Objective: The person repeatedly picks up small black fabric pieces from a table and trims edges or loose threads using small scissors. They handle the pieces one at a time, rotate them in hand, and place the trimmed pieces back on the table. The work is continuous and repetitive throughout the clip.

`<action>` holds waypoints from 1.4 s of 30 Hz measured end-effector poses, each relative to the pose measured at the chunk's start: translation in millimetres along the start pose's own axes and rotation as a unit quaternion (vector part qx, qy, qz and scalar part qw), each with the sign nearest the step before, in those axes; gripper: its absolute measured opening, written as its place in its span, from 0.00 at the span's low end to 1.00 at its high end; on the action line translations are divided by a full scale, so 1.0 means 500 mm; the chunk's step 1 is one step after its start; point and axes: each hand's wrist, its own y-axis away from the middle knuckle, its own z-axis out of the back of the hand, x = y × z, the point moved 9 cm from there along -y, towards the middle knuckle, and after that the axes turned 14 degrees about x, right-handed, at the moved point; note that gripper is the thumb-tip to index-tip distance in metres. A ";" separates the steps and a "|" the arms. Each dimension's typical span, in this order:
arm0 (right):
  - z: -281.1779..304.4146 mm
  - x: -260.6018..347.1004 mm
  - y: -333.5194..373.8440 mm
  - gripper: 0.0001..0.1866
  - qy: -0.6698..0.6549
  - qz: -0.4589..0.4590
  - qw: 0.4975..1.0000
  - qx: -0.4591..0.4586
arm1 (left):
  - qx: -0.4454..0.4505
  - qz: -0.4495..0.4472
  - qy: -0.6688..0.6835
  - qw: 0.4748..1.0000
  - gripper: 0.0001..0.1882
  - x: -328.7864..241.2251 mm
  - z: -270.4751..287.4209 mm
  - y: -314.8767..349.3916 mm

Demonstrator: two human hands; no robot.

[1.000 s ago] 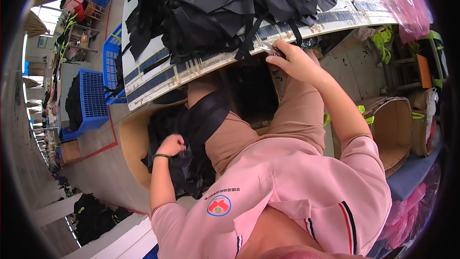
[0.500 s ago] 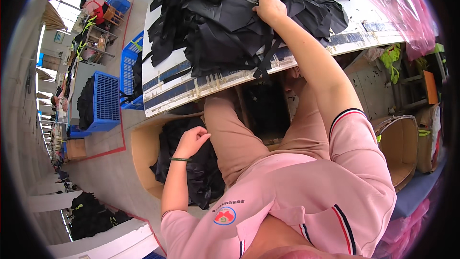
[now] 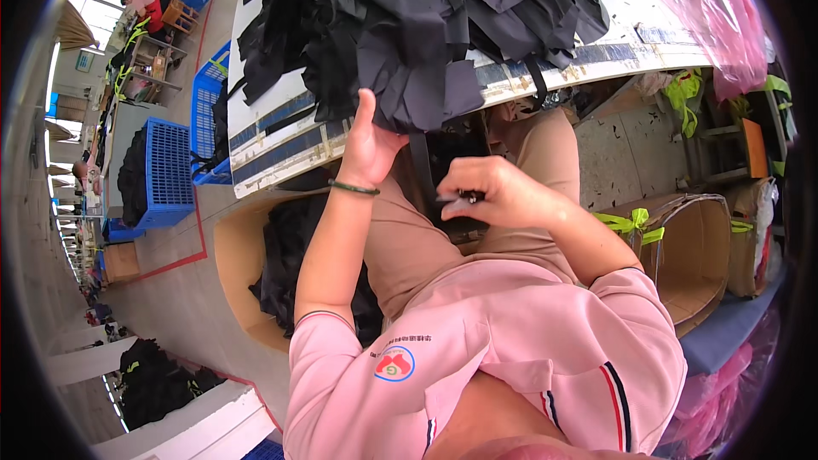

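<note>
A large heap of black fabric pieces [image 3: 400, 43] covers the white table, and some pieces hang over its near edge. My left hand [image 3: 372, 146] is at that edge with its thumb stretched up, apart from the fingers. Its fingertips reach the hanging fabric and are partly hidden. A narrow black strip [image 3: 420, 166] hangs down between my two hands. Over my lap, my right hand [image 3: 494, 190] is closed around small thread snips [image 3: 464, 198], which are partly covered by the fingers.
The white table [image 3: 256, 166] has taped, worn edging. A cardboard box [image 3: 234, 255] with black fabric stands left of my legs, another box [image 3: 694, 260] at the right. Blue crates [image 3: 170, 170] stand to the left. Pink plastic sheeting [image 3: 724, 17] drapes the table's right end.
My right hand has come back from the heap to above my lap with the snips. My left hand has risen from beside my leg to the table edge. Fabric has shifted toward me.
</note>
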 end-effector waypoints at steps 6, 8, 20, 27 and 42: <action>-0.072 -0.081 0.070 0.11 -0.070 -0.076 0.995 0.019 | -0.061 -0.048 -0.052 0.996 0.21 0.037 -0.006 -0.009; -0.036 -0.149 0.091 0.12 -0.189 -0.098 0.967 -0.141 | -0.055 -0.071 -0.065 0.994 0.21 0.038 -0.022 0.007; 0.007 -0.215 0.016 0.06 -0.567 -0.033 0.791 -0.228 | 0.121 -0.221 -0.123 0.960 0.26 -0.003 -0.082 0.150; 0.176 -0.252 0.092 0.05 -0.446 0.040 0.809 -0.382 | 0.090 -0.126 -0.400 0.903 0.13 0.002 -0.148 0.214; 0.229 -0.025 0.038 0.05 -0.317 0.155 0.891 -0.287 | -0.015 0.077 -0.757 0.648 0.20 -0.085 -0.042 0.206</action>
